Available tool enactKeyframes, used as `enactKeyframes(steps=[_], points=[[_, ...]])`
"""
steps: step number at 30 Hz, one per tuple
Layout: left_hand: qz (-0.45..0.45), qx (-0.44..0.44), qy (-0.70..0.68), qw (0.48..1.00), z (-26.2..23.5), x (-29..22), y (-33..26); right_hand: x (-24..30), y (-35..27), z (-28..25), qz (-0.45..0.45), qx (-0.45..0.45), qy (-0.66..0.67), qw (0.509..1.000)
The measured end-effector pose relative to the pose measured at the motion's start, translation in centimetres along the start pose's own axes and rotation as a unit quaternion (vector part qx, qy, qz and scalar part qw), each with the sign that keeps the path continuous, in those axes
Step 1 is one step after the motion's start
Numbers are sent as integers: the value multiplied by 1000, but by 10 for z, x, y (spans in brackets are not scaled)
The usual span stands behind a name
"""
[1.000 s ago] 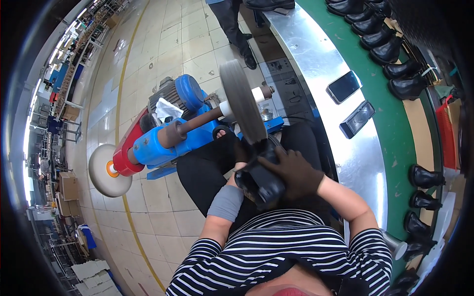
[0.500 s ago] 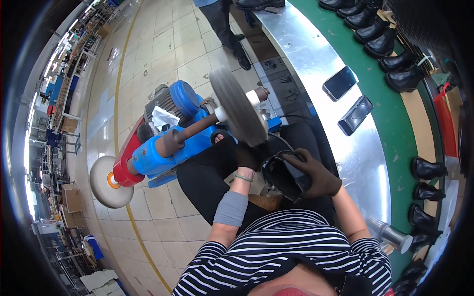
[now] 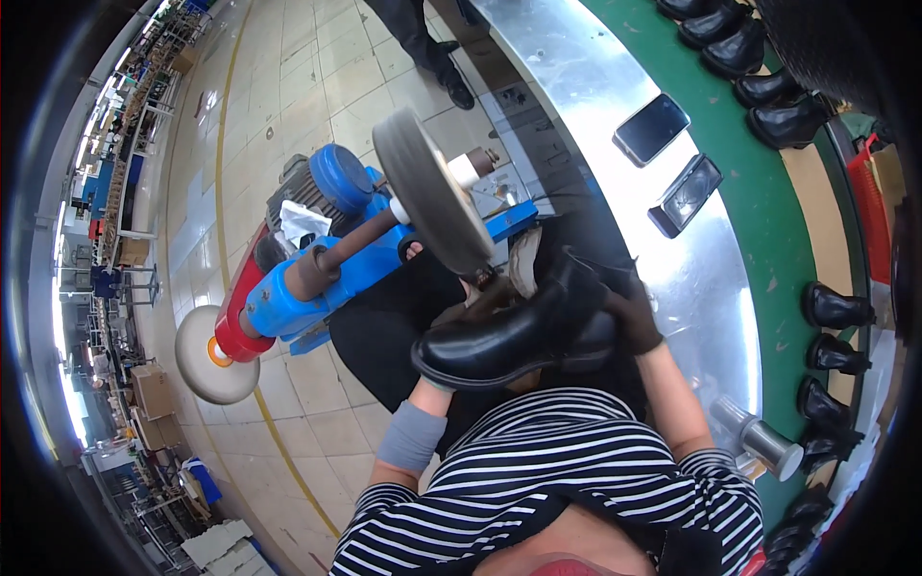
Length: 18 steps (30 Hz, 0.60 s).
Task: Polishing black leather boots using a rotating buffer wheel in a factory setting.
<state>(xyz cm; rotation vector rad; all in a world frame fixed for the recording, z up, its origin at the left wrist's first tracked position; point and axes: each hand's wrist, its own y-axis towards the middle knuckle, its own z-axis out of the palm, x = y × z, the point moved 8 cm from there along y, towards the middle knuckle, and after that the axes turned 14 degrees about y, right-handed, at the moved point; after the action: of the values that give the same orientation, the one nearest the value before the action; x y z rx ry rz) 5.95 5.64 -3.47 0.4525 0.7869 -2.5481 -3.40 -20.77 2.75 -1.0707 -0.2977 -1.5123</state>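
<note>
A glossy black boot (image 3: 499, 331) lies on its side across my lap, toe to the left and shaft to the right. My right hand (image 3: 636, 322), in a dark brown glove, is closed around the boot by its shaft and heel. My left hand (image 3: 495, 296), gloved too, shows only in part beyond the boot, below the grey buffing wheel (image 3: 427, 192). The boot hides most of its fingers. Next to that hand a beige, cloth-like piece (image 3: 524, 259) hangs; what it is I cannot make out.
The wheel's shaft joins a blue and red machine (image 3: 288, 298) with a pale disc (image 3: 204, 353) at its far end. To the right, a metal bench (image 3: 600, 82) carries two phones (image 3: 653, 130). Black boots (image 3: 834, 305) line a green surface. Someone's legs (image 3: 423, 43) stand ahead.
The boot has turned from its opening facing me to its side showing, toe left. My right hand has shifted right with it. The view has moved slightly.
</note>
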Motion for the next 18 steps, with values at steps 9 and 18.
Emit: enactKeyframes(steps=[9,18], points=[[-109,-42,115,986,37,34,-17,-92,17,47,-248,-139,-208,936],[-15,-67,108,992,2,5,76,-87,110,40,-266,-72,-217,937]])
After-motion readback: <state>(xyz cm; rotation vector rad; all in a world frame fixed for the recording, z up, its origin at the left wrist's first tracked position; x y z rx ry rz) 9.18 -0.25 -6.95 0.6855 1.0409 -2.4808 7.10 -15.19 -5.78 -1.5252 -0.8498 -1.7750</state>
